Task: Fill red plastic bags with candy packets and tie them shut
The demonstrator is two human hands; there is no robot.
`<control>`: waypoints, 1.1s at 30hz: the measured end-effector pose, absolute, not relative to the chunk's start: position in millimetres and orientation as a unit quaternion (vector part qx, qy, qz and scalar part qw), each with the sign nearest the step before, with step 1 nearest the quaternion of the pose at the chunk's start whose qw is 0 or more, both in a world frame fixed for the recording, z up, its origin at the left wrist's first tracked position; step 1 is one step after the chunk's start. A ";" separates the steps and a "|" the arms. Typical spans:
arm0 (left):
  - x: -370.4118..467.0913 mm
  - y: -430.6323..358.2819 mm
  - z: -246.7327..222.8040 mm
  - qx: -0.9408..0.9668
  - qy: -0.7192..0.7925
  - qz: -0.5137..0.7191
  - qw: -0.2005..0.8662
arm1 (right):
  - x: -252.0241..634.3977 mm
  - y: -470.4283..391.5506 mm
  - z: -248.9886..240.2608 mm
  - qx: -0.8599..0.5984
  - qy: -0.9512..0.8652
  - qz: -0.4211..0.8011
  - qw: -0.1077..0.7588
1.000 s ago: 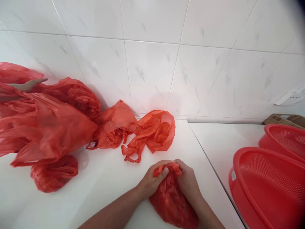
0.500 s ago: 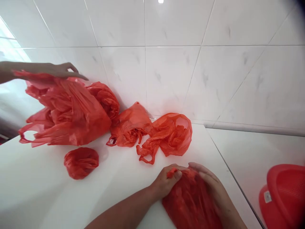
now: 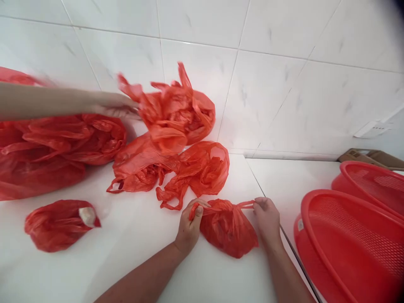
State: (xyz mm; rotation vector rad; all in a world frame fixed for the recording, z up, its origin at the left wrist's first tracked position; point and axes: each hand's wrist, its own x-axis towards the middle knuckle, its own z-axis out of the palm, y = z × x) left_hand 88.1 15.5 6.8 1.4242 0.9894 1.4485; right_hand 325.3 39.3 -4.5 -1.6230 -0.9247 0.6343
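Observation:
Between my hands a small filled red plastic bag (image 3: 229, 231) rests on the white tabletop, its neck gathered and its handles pulled out sideways. My left hand (image 3: 189, 227) is closed round the left handle, thumb on top. The right handle is stretched thin to my right hand (image 3: 267, 216), which pinches its end. What the bag holds is hidden. Just behind it lies another crumpled red bag (image 3: 208, 168), and beside that one a similar red bag (image 3: 135, 166). Nearer the left edge, a red bag (image 3: 57, 227) has a pale lump at its opening.
Another person's hand (image 3: 118, 105) reaches in from the left beside a knotted red bag (image 3: 179, 111) against the tiled wall. A big red bag heap (image 3: 47, 143) stands at left. Red plastic baskets (image 3: 315, 240) stand at right, with a cardboard box (image 3: 369, 159) behind them.
My hands have moved apart, drawing the bag's handles out to both sides. A red bag now sits at the wall near the other person's hand. The view has swung right.

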 end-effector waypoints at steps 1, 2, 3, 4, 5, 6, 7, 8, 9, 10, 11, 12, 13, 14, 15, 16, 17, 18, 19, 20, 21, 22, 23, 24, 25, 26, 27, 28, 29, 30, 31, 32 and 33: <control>88.7 14.8 7.2 0.567 0.400 0.582 0.425 | 325.1 40.1 -4.8 -0.695 -0.393 0.255 0.546; 89.4 14.1 7.7 0.565 0.404 0.583 0.422 | 324.5 40.5 -4.7 -0.702 -0.395 0.242 0.540; 90.2 13.4 8.3 0.563 0.407 0.584 0.420 | 323.9 40.7 -4.5 -0.709 -0.397 0.231 0.535; 90.9 12.5 8.7 0.563 0.409 0.585 0.417 | 323.6 40.6 -4.2 -0.715 -0.398 0.222 0.531; 91.6 11.8 9.1 0.564 0.410 0.585 0.415 | 323.5 40.3 -4.1 -0.720 -0.398 0.213 0.527; 92.2 11.1 9.4 0.566 0.410 0.585 0.413 | 324.0 39.8 -4.1 -0.725 -0.397 0.206 0.523; 92.6 10.7 9.6 0.569 0.409 0.583 0.411 | 324.9 39.1 -4.3 -0.729 -0.396 0.201 0.520; 92.7 10.5 9.9 0.573 0.407 0.582 0.409 | 326.1 38.3 -4.6 -0.733 -0.395 0.197 0.518; 92.5 10.8 10.2 0.578 0.406 0.580 0.406 | 327.4 37.3 -4.9 -0.734 -0.395 0.196 0.517; 91.9 11.3 10.6 0.584 0.404 0.578 0.402 | 328.4 36.3 -5.1 -0.733 -0.396 0.197 0.517; 91.0 12.1 11.0 0.591 0.403 0.575 0.397 | 328.7 35.2 -5.1 -0.729 -0.398 0.200 0.519; 89.9 13.1 11.3 0.598 0.403 0.573 0.390 | 327.9 34.0 -4.7 -0.723 -0.403 0.206 0.522; 88.9 14.0 11.4 0.605 0.403 0.571 0.383 | 325.7 32.6 -4.0 -0.713 -0.412 0.217 0.524; 88.1 14.6 11.0 0.615 0.401 0.566 0.376 | 321.8 31.0 -2.8 -0.701 -0.424 0.232 0.524; 87.6 15.0 9.9 0.629 0.395 0.557 0.371 | 316.0 29.1 -1.3 -0.686 -0.440 0.251 0.522; 87.8 15.0 8.0 0.649 0.387 0.540 0.371 | 308.6 26.8 0.4 -0.670 -0.458 0.272 0.517; 88.5 14.7 5.3 0.674 0.378 0.514 0.373 | 299.8 24.1 2.0 -0.650 -0.481 0.298 0.507; 89.6 14.2 2.0 0.702 0.370 0.479 0.375 | 290.2 21.0 3.5 -0.625 -0.508 0.327 0.494; 91.1 13.5 -1.5 0.730 0.363 0.440 0.375 | 280.5 17.6 4.6 -0.598 -0.536 0.356 0.477; 92.7 12.8 -4.9 0.756 0.360 0.403 0.370 | 271.1 14.2 5.0 -0.574 -0.561 0.383 0.458; 94.2 12.1 -7.8 0.773 0.361 0.375 0.362 | 262.8 10.9 4.8 -0.555 -0.581 0.402 0.439; 95.4 11.5 -9.6 0.786 0.366 0.355 0.350 | 255.9 8.0 3.9 -0.546 -0.595 0.411 0.423; 96.4 11.0 -10.2 0.793 0.372 0.344 0.338 | 250.6 5.7 2.4 -0.548 -0.602 0.411 0.411; 97.2 10.5 -9.7 0.797 0.379 0.338 0.327 | 247.0 3.9 0.5 -0.558 -0.604 0.401 0.403; 97.9 10.0 -8.1 0.800 0.386 0.335 0.316 | 244.8 2.6 -1.6 -0.570 -0.607 0.386 0.397; 98.8 9.5 -5.7 0.802 0.392 0.331 0.306 | 243.9 1.7 -3.5 -0.580 -0.610 0.370 0.393; 99.9 9.0 -3.0 0.804 0.396 0.328 0.298 | 243.7 1.0 -5.2 -0.586 -0.614 0.356 0.391; 101.2 8.5 -0.3 0.806 0.400 0.324 0.291 | 244.1 0.4 -6.2 -0.588 -0.619 0.346 0.389; 102.6 8.0 2.1 0.807 0.402 0.323 0.288 | 244.7 -0.3 -6.7 -0.584 -0.625 0.342 0.389; 103.9 7.4 4.0 0.806 0.406 0.322 0.287 | 245.4 -1.1 -6.6 -0.578 -0.629 0.344 0.390; 104.6 6.6 5.4 0.803 0.409 0.323 0.289 | 246.2 -1.9 -6.2 -0.570 -0.631 0.349 0.394; 104.3 5.5 6.3 0.800 0.412 0.325 0.291 | 247.0 -2.5 -5.7 -0.564 -0.630 0.355 0.399; 102.4 3.8 7.0 0.796 0.415 0.329 0.294 | 248.0 -2.7 -5.4 -0.560 -0.627 0.361 0.404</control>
